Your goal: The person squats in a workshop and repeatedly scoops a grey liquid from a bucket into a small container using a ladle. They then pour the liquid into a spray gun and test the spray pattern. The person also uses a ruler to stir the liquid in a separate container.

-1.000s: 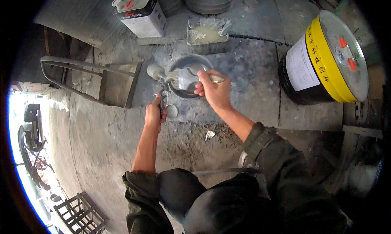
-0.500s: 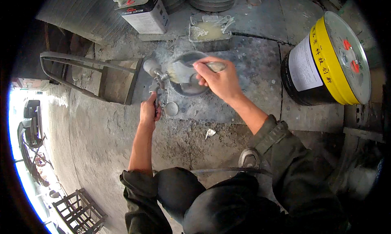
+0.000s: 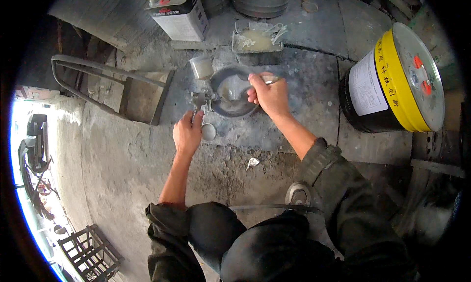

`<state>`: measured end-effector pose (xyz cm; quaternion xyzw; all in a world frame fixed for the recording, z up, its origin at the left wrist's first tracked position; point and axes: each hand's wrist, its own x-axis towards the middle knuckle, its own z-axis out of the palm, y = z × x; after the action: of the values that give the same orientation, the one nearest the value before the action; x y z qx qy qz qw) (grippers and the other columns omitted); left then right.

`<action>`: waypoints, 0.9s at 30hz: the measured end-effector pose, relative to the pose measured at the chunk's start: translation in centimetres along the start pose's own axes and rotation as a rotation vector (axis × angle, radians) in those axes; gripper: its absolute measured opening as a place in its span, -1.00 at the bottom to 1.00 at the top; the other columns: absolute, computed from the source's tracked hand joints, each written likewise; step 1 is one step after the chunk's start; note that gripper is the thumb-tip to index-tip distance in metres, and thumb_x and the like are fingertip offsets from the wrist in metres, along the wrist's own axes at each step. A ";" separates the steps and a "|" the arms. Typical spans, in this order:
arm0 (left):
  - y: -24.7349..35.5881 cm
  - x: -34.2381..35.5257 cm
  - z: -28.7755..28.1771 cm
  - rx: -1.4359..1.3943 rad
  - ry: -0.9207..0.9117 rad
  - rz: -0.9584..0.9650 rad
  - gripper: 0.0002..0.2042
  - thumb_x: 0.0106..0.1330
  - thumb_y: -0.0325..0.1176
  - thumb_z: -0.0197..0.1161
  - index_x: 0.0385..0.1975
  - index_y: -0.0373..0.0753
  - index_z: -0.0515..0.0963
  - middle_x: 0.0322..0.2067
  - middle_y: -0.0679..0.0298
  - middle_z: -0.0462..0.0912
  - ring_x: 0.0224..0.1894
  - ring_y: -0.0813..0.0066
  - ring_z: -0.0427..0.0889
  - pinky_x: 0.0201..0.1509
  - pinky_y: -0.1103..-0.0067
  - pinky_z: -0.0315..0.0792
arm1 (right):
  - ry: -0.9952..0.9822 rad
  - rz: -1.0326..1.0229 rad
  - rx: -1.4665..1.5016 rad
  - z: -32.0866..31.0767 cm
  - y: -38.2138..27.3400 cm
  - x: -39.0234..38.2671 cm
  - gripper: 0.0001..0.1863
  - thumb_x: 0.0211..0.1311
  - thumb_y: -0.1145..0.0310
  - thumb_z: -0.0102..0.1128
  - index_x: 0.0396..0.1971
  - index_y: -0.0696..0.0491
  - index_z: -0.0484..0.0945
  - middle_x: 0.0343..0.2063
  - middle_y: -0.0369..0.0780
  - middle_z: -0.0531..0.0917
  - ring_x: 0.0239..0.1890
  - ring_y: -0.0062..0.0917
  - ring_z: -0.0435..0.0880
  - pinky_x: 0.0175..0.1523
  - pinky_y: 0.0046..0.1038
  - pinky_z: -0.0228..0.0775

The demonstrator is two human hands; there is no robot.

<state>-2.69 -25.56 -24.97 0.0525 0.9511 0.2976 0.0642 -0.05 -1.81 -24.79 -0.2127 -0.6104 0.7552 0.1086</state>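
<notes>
My left hand (image 3: 187,135) is closed around the handle of a spray gun (image 3: 198,99), whose pale cup (image 3: 201,67) points away from me beside the basin. In my right hand (image 3: 271,96) is a paintbrush, its handle end (image 3: 270,79) showing above my fingers. The brush head is hard to make out over the round dark basin (image 3: 226,110), which has a pale, wet-looking middle. Close to my left fingers, a small round lid (image 3: 208,132) lies on the grey board.
Beyond the basin stands a rectangular tub (image 3: 257,41) of pale liquid. A square can (image 3: 184,22) is at the far left, a yellow-and-black drum (image 3: 387,81) at right. A long-handled metal dustpan (image 3: 142,98) lies left. A crumpled white scrap (image 3: 252,163) lies nearer me.
My left hand has moved up and slightly right, and the spray gun has turned, its cup shifting right and away from me. The brush bristles, plain before over the basin's left side, are now indistinct.
</notes>
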 end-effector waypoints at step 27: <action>-0.1 1.2 -9.9 0.433 -0.222 0.730 -0.71 0.17 -0.17 0.27 -0.26 -0.26 0.55 -0.33 0.15 0.53 -0.23 0.11 0.53 -0.24 0.30 0.41 | -0.410 -0.499 -0.655 -2.1 0.2 5.1 -0.81 0.04 0.28 0.31 -0.40 0.06 0.61 -0.58 -0.21 0.65 -0.58 -0.55 0.63 -0.40 -0.46 0.43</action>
<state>-5.35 -31.00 -17.09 0.4293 0.8979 0.0871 0.0442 -3.57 2.15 -26.29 0.0717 -0.8585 0.4996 0.0911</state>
